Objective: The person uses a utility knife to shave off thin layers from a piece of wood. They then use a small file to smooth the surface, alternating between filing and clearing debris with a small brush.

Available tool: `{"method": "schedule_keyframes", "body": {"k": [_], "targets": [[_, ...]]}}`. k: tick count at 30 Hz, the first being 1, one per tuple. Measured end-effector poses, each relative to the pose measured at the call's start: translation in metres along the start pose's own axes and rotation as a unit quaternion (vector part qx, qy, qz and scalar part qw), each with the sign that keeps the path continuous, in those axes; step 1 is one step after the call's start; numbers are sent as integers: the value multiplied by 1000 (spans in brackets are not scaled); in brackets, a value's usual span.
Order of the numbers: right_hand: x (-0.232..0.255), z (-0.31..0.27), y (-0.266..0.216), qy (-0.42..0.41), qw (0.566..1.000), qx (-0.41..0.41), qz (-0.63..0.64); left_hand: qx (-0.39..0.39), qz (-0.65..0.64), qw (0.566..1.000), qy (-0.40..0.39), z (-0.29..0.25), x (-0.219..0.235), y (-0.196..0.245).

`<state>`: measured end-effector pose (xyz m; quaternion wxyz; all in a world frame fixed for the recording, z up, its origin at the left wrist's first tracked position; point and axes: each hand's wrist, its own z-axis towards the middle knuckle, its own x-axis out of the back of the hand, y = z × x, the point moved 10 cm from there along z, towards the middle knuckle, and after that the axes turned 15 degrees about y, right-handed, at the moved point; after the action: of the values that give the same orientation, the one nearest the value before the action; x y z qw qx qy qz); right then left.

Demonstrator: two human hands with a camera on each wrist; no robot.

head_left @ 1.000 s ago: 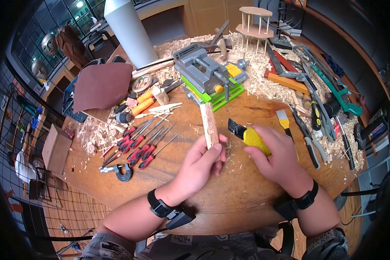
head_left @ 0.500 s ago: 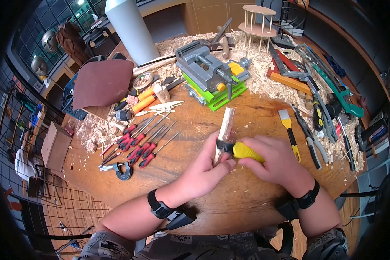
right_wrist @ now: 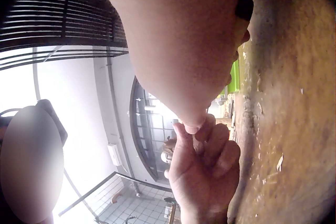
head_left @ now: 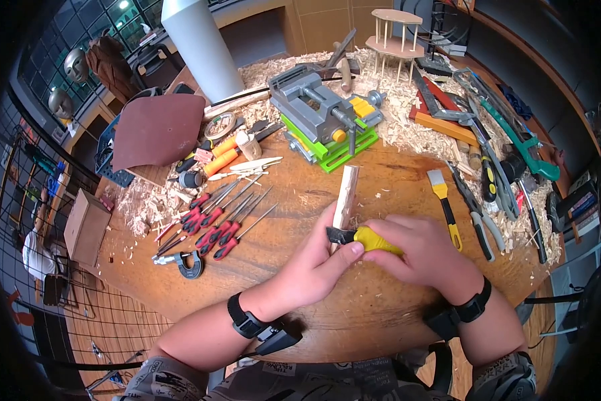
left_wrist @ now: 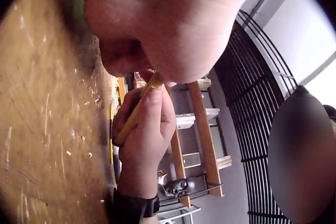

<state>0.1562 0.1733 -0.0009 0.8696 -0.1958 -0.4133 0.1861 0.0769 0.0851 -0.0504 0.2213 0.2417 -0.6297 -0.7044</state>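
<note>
In the head view a pale wooden stick [head_left: 346,198] stands up from my left hand [head_left: 315,265], whose fingers wrap its lower part. My right hand [head_left: 426,254] grips a yellow-handled cutter [head_left: 375,241], and the cutter's dark head [head_left: 340,235] lies across the stick just above my left thumb. The left thumb tip touches the yellow handle. In the left wrist view the right hand [left_wrist: 148,134] holds the yellow handle [left_wrist: 132,121]. The right wrist view shows the left hand's curled fingers [right_wrist: 206,169]; the stick is hidden there.
A grey vise [head_left: 314,107] on a green base stands beyond the hands. Red-handled files [head_left: 210,227] and a micrometer [head_left: 189,264] lie left. To the right are a brush [head_left: 445,204], pliers [head_left: 477,224] and a green saw [head_left: 528,157]. Wood shavings [head_left: 404,127] cover the back.
Both hands have come together, bringing the cutter from beside the stick onto it. The stick has shifted right and tilts the other way. Since half a second ago, the cutter has moved slightly left and down.
</note>
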Motion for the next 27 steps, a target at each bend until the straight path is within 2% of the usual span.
{"method": "schedule_keyframes", "body": {"k": [6, 19, 27], "targets": [[2, 1, -2, 9, 999, 16, -29, -42, 38, 998, 30, -1, 2, 3], [4, 3, -6, 32, 997, 29, -61, -17, -2, 998, 52, -1, 3, -1], [5, 5, -8, 43, 997, 20, -67, -58, 8, 993, 98, 0, 8, 6]]}}
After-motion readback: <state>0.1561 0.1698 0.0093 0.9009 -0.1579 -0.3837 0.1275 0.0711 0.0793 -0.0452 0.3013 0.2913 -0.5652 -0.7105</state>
